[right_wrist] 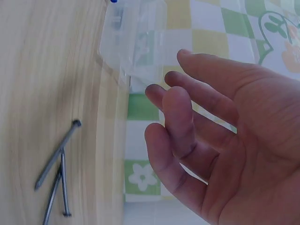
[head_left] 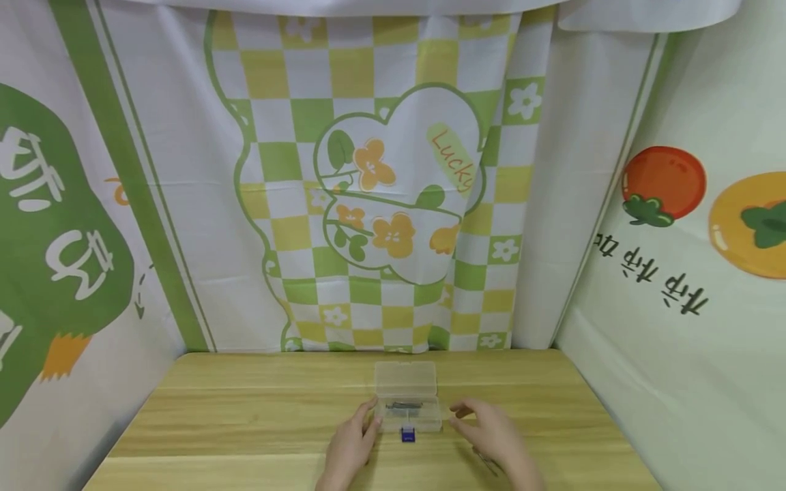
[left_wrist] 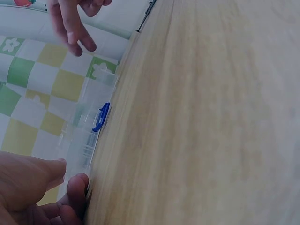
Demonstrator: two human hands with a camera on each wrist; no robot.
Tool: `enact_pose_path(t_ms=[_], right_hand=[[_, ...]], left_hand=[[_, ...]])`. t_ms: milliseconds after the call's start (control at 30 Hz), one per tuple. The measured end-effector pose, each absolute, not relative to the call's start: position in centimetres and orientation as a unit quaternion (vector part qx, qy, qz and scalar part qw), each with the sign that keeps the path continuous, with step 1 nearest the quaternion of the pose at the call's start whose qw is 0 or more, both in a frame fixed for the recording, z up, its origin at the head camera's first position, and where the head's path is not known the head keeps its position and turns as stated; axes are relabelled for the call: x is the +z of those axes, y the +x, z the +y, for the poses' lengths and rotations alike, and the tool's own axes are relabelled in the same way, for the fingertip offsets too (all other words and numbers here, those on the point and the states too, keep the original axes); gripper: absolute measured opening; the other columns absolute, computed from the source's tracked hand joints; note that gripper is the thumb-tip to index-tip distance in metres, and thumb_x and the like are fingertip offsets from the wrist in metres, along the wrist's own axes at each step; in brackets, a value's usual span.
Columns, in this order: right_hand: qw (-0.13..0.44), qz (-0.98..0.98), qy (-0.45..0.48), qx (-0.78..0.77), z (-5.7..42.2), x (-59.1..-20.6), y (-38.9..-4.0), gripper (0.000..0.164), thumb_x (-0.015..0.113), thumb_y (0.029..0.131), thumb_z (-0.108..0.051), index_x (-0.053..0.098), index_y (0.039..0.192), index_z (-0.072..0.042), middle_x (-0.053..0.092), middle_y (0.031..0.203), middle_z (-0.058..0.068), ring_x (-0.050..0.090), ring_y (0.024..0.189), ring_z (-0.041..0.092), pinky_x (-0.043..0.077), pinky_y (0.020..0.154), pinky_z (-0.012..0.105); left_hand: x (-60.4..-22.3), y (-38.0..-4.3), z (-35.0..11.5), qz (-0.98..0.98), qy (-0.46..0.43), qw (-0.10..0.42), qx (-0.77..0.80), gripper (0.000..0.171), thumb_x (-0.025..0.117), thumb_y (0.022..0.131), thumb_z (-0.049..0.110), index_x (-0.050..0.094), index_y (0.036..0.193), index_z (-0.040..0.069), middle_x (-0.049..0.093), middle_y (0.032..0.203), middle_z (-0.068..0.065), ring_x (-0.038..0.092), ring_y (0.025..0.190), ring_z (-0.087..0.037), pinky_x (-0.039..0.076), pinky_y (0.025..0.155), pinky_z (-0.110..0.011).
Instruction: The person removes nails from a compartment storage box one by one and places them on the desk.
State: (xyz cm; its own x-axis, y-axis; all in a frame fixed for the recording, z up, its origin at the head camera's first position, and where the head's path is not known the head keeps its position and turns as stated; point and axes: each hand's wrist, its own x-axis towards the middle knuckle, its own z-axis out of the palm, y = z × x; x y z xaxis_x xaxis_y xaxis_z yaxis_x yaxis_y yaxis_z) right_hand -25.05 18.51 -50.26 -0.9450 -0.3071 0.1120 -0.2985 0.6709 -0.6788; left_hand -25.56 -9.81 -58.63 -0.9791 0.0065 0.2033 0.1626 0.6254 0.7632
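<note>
A clear plastic box (head_left: 424, 421) stands on the table with its lid (head_left: 405, 379) raised at the back. Several thin dark pieces (head_left: 404, 406) lie in its rear part; their kind is too small to tell. A blue latch (head_left: 408, 435) shows at the box's front. My left hand (head_left: 351, 444) is at the box's left end, thumb and forefinger touching its side. To the right of the box, my right hand (head_left: 491, 429) hovers with loosely bent fingers and holds nothing. Three steel nails (right_wrist: 57, 161) lie crossed on the table below the right hand.
The wooden table (head_left: 245, 423) carries the box near its middle. A checked curtain (head_left: 393, 314) hangs behind the table's far edge. Printed cloth walls (head_left: 663, 354) stand on the left and right.
</note>
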Motion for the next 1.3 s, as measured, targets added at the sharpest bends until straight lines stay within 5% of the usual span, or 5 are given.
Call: enact_pose_path(t_ms=[800, 1067, 1300], right_hand=[[0.005, 0.908, -0.227, -0.353, 14.2, -52.1, -28.6, 0.031, 0.075, 0.096, -0.008, 0.072, 0.126, -0.001, 0.074, 0.119, 0.022, 0.051, 0.040, 0.007, 0.046, 0.043, 0.028], [-0.004, 0.921, -0.237, -0.308, 12.8, -52.5, -29.6, 0.032, 0.079, 0.089, -0.005, 0.076, 0.121, -0.004, 0.075, 0.120, 0.015, 0.072, 0.103, 0.035, 0.057, 0.088, 0.055], [-0.008, 0.926, -0.246, -0.286, 11.7, -52.9, -30.2, 0.032, 0.080, 0.087, -0.004, 0.077, 0.118, -0.003, 0.076, 0.118, 0.015, 0.072, 0.106, 0.039, 0.056, 0.091, 0.059]], left_hand=[[-58.8, -25.7, -9.7, -0.896, -0.057, 0.101, -0.429, 0.043, 0.065, 0.107, 0.026, 0.060, 0.147, 0.012, 0.045, 0.055, 0.013, 0.039, 0.041, -0.003, 0.031, 0.042, -0.022], [-58.9, -25.6, -9.8, -0.897, -0.059, 0.097, -0.428, 0.043, 0.065, 0.106, 0.024, 0.061, 0.147, 0.011, 0.044, 0.056, 0.013, 0.037, 0.042, -0.003, 0.031, 0.042, -0.022], [-58.7, -25.6, -9.8, -0.895, -0.053, 0.097, -0.432, 0.043, 0.065, 0.106, 0.025, 0.061, 0.147, 0.012, 0.045, 0.058, 0.012, 0.037, 0.043, -0.003, 0.030, 0.043, -0.023]])
